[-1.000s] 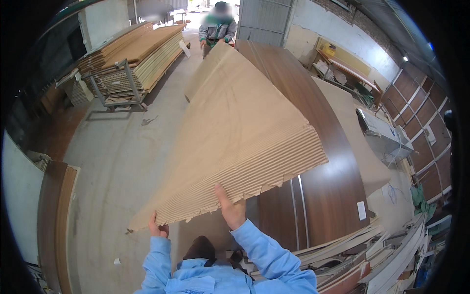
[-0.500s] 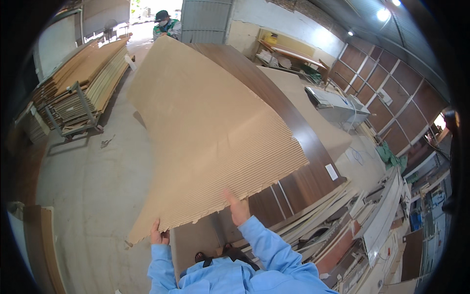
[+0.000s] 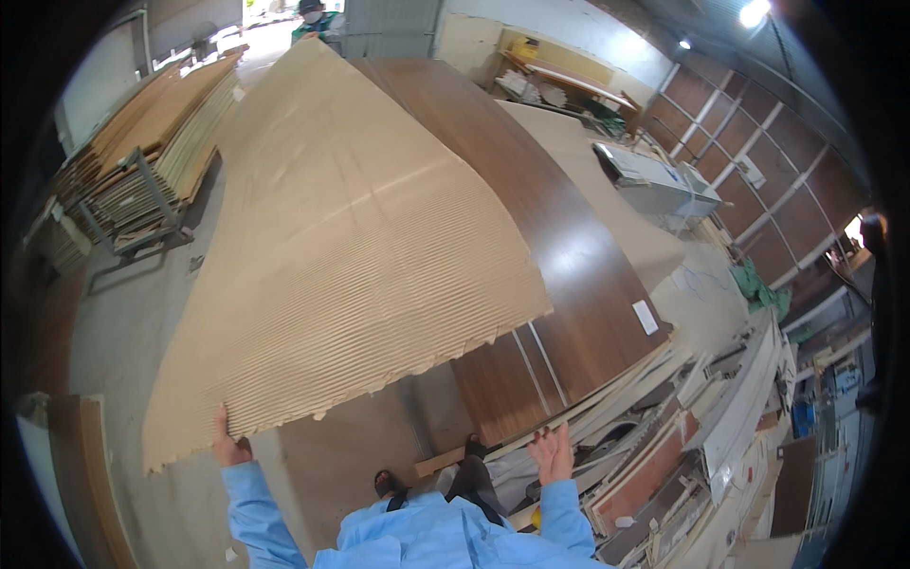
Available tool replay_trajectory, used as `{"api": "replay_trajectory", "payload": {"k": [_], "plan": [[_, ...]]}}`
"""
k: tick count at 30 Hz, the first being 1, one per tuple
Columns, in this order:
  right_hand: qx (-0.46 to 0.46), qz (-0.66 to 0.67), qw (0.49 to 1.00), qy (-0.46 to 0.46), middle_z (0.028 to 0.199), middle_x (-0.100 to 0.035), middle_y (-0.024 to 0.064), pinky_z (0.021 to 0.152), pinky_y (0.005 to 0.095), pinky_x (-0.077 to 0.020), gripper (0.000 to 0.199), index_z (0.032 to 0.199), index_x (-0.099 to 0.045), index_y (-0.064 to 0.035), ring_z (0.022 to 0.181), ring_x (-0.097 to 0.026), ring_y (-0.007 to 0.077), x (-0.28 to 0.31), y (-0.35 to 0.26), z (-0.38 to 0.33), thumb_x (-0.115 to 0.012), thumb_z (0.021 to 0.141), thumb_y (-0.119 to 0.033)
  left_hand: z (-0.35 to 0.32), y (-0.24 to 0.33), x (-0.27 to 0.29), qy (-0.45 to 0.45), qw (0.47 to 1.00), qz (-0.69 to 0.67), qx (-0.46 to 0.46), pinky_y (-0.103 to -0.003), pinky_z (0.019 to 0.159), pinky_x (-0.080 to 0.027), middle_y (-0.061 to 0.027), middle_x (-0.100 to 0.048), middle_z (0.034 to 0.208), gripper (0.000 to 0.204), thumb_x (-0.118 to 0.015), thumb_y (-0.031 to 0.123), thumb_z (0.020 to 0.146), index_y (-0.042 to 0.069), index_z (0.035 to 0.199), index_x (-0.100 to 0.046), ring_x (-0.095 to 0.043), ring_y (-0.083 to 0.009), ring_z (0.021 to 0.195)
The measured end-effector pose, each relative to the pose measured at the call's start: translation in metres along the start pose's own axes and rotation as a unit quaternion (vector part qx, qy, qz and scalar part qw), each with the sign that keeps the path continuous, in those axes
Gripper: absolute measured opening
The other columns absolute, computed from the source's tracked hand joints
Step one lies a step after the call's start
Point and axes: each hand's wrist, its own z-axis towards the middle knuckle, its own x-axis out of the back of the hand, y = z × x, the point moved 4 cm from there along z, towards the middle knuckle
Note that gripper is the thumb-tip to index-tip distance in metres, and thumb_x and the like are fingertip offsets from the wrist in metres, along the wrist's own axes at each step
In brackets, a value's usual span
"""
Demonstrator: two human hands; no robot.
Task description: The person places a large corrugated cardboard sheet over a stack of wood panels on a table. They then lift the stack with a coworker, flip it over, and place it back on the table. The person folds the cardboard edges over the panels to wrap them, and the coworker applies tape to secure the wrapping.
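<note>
A large sheet of corrugated cardboard [image 3: 351, 247] with a ragged near edge stretches away from me, over the left part of a dark brown wood-grain panel [image 3: 578, 256]. Pinching the sheet's near edge, close to its left corner, is my left hand [image 3: 230, 439], its thumb lying on top. My right hand [image 3: 552, 453] is off the sheet, fingers apart and holding nothing, in front of the panel's near end. At the far end another person [image 3: 318, 24] stands by the sheet's far corner; whether their hands grip it is too small to tell.
Stacked boards on a metal cart [image 3: 156, 190] stand at the far left. Long scrap strips and offcuts [image 3: 654, 446] pile up to my right. Beyond the panel lie a brown sheet [image 3: 559, 142] and a boxy metal unit [image 3: 659, 190]. Upright boards [image 3: 76, 465] lean at the near left.
My left hand has moved left, drawing the cardboard with it and baring more of the brown panel. My right hand has let go of the edge and swung right.
</note>
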Motion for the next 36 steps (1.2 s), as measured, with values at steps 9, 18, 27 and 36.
{"api": "replay_trajectory", "payload": {"k": [9, 18, 27, 36], "plan": [[-0.168, 0.173, 0.963, -0.122, 0.123, -0.054, 0.0074, 0.091, 0.0481, -0.0458, 0.054, 0.129, -0.046, -0.0133, 0.112, -0.052, 0.0275, -0.064, 0.038, 0.016, -0.053, 0.09, -0.049, -0.009, 0.114, 0.024, 0.036, 0.994, 0.093, -0.047, -0.033, 0.089, -0.05, -0.0131, -0.06, 0.115, 0.036, -0.058, 0.019, 0.09, -0.004, 0.117, -0.055, -0.059, -0.0214, 0.105], [-0.149, 0.097, 0.971, -0.158, 0.125, -0.053, 0.0079, 0.091, 0.0429, -0.0471, 0.053, 0.129, -0.045, -0.0125, 0.112, -0.053, 0.0259, -0.092, 0.039, 0.004, -0.054, 0.09, -0.047, 0.01, 0.166, 0.06, 0.081, 0.985, 0.136, -0.076, -0.032, 0.088, -0.05, -0.0134, -0.061, 0.112, 0.037, -0.061, 0.021, 0.087, -0.005, 0.114, -0.057, -0.06, -0.0215, 0.102], [-0.166, 0.075, 0.975, -0.128, 0.115, -0.06, 0.0053, 0.077, 0.0372, -0.0541, 0.059, 0.122, -0.052, -0.0119, 0.099, -0.061, 0.0225, -0.08, 0.037, 0.006, -0.064, 0.081, -0.053, 0.038, 0.2, 0.047, 0.027, 0.978, 0.195, -0.075, -0.03, 0.088, -0.049, -0.0102, -0.063, 0.11, 0.039, -0.062, 0.022, 0.087, -0.002, 0.117, -0.058, -0.06, -0.0197, 0.103], [-0.174, 0.066, 0.975, -0.118, 0.114, -0.061, 0.0049, 0.084, 0.0426, -0.0506, 0.053, 0.12, -0.055, -0.0159, 0.103, -0.059, 0.024, -0.083, 0.031, 0.014, -0.066, 0.081, -0.051, 0.024, 0.218, 0.061, 0.06, 0.973, 0.194, -0.113, -0.03, 0.09, -0.048, -0.0124, -0.062, 0.114, 0.044, -0.063, 0.025, 0.087, -0.004, 0.119, -0.057, -0.059, -0.0209, 0.104]]}}
